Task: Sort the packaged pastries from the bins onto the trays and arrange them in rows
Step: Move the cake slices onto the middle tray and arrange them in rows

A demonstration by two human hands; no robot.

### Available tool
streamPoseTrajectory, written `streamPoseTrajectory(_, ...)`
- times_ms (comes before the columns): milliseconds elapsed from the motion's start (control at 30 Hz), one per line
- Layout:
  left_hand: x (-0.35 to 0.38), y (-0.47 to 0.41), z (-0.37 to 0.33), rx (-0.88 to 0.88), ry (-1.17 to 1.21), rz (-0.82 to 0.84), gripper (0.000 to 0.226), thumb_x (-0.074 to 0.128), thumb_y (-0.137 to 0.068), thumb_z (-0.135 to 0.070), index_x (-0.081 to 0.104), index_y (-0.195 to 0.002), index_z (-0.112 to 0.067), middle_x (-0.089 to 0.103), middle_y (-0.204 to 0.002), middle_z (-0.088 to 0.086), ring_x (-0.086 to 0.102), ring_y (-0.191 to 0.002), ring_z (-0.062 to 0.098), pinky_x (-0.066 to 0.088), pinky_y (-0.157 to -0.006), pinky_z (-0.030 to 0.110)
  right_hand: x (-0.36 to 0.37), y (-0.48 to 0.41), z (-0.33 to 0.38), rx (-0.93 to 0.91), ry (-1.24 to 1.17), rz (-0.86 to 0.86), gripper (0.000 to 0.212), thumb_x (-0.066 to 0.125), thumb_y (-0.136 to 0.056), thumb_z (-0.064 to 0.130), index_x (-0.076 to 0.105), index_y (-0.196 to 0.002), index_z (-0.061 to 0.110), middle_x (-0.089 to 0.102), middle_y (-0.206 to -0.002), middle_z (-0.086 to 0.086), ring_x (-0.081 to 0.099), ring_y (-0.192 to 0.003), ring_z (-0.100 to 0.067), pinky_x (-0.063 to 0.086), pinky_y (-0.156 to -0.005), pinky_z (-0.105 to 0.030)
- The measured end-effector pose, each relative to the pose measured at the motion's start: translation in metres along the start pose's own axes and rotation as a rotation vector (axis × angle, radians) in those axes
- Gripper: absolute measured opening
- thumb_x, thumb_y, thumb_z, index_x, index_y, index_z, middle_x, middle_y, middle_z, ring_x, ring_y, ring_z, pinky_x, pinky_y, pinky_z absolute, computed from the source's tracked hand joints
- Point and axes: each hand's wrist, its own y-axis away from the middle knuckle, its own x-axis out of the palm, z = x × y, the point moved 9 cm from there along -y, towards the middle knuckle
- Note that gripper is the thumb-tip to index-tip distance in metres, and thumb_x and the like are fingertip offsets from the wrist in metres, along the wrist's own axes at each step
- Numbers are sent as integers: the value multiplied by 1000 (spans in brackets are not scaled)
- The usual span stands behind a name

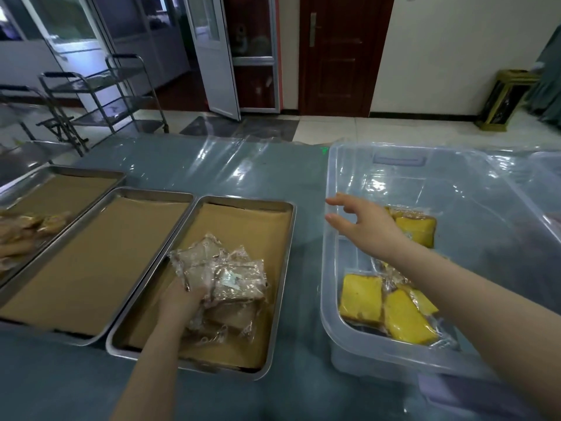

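Observation:
My left hand grips a pile of pale brown pastries in clear wrappers lying in the rightmost steel tray, which is lined with brown paper. My right hand hovers open, fingers spread, over the left wall of a clear plastic bin. Inside the bin lie several yellow packaged pastries: one group near the front, another further back, partly hidden by my right forearm.
An empty paper-lined tray sits left of the first. A third tray at far left holds tan pastries. The table has a blue glossy plastic cover. Metal carts stand beyond the table's far left.

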Motion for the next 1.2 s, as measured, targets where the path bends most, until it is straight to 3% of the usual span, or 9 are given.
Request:
streamPoseTrajectory(67, 5, 1, 4, -46, -41, 37, 32, 61, -85, -25, 56, -113, -10, 60, -99, 9, 56, -90, 27, 48, -76, 40, 1, 1, 0, -7, 5, 17, 46, 49, -93, 49, 47, -136, 33, 46, -144, 7, 46, -128, -16, 33, -91, -23)
streamPoseTrajectory(167, 7, 5, 1, -102, -106, -9, 62, 59, -86, -36, 38, -134, -4, 51, -127, 21, 51, -110, 39, 45, -92, 50, 0, 4, -1, -6, 11, 10, 49, 48, -93, 50, 43, -140, 33, 48, -143, 7, 45, -129, -17, 32, -93, -23)
streamPoseTrajectory(300, 15, 32, -56, 146, -98, -78, 73, 57, -89, -40, 19, -149, -21, 22, -155, 5, 25, -139, 33, 29, -106, 56, -5, 2, -9, 46, -21, -11, 54, 48, -95, 46, 36, -144, 29, 56, -135, 3, 52, -122, -18, 38, -92, -26)
streamPoseTrajectory(433, 43, 66, -118, 391, -38, 36, 70, 56, -92, -30, 16, -150, -26, 21, -155, -3, 24, -140, 21, 27, -111, 46, -5, -1, -20, 94, 35, 22, 44, 49, -96, 42, 53, -134, 22, 60, -129, 4, 54, -119, -16, 41, -93, -29)
streamPoseTrajectory(600, 72, 111, -178, 559, 124, 230, 57, 47, -95, -38, 23, -147, -36, 28, -150, -17, 27, -129, -2, 25, -100, 23, 4, -1, -42, 144, 153, 159, 31, 54, -94, 33, 64, -122, 22, 64, -124, 2, 57, -113, -17, 42, -86, -25)
streamPoseTrajectory(733, 96, 129, -218, 621, 197, 394, 58, 49, -93, -44, 25, -145, -40, 27, -150, -20, 26, -131, -3, 25, -101, 23, 6, -3, -76, 270, 148, 199, 21, 57, -93, 20, 72, -108, 22, 69, -114, 3, 62, -93, -12, 45, -74, -18)
streamPoseTrajectory(833, 118, 139, -235, 709, -57, 421, 64, 50, -94, -34, 16, -149, -33, 9, -156, -17, 13, -140, 2, 18, -110, 27, 18, -3, -97, 325, 162, 271, 19, 60, -92, 21, 72, -106, 21, 69, -111, 5, 58, -84, -6, 40, -62, -12)
streamPoseTrajectory(1033, 127, 140, -238, 790, -376, 327, 61, 37, -97, -25, 8, -151, -26, -9, -157, -13, -1, -144, 10, 8, -114, 32, 8, -5, -152, 374, 419, 411, 39, 47, -91, 6, 61, -125, 17, 61, -125, -6, 58, -108, -24, 47, -81, -26)
streamPoseTrajectory(1200, 127, 143, -240, 829, -519, 283, 59, 33, -96, -26, 10, -151, -23, -7, -159, -5, 5, -145, 19, 15, -117, 41, 3, 25, -238, 567, 541, 589, 66, 56, -90, 18, 25, -148, 14, 43, -143, -15, 46, -125, -33, 42, -97, -37)
